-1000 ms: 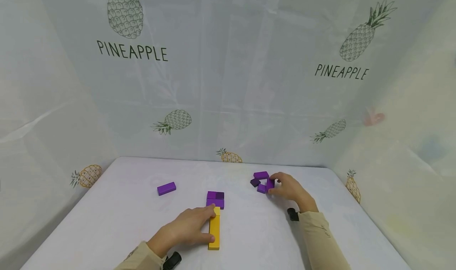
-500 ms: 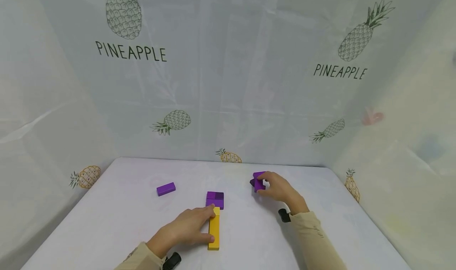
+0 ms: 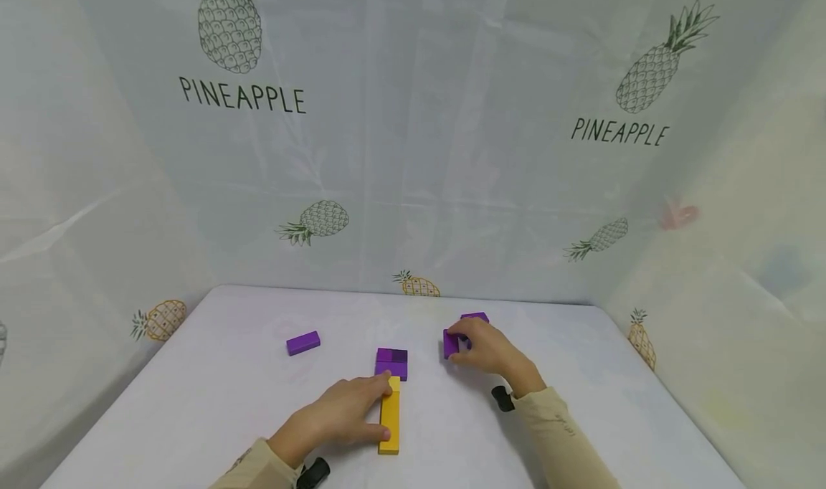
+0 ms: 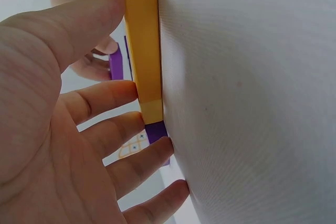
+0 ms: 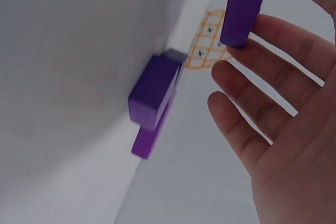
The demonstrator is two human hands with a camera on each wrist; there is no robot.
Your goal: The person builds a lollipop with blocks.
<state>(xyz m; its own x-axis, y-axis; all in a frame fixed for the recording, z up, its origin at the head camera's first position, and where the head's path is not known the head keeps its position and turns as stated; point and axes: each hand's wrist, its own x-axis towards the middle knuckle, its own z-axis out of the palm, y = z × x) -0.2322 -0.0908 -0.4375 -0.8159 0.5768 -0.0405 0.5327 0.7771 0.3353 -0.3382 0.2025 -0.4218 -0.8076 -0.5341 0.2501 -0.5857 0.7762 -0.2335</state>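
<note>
My right hand (image 3: 487,347) pinches a purple rectangular block (image 3: 449,344) between thumb and fingers; in the right wrist view this purple block (image 5: 244,11) is lifted off the table. My left hand (image 3: 335,414) rests against a long yellow block (image 3: 390,424), thumb near its close end and index finger at its far end. A lighter short yellow piece (image 4: 152,112) sits at the far end of that bar in the left wrist view. Beyond it, touching or nearly so, purple blocks (image 3: 391,368) lie flush together, one corner darker.
A lone purple block (image 3: 303,343) lies at the left. Partly behind my right hand is another purple block (image 3: 475,317); the right wrist view shows a purple block (image 5: 149,98) and a darker piece (image 5: 176,56) near it. A pineapple-print curtain (image 3: 439,152) surrounds the white table (image 3: 258,396).
My right hand has taken the purple block from the cluster at the right and moved it left, toward the middle blocks. My left hand has stayed at the yellow block.
</note>
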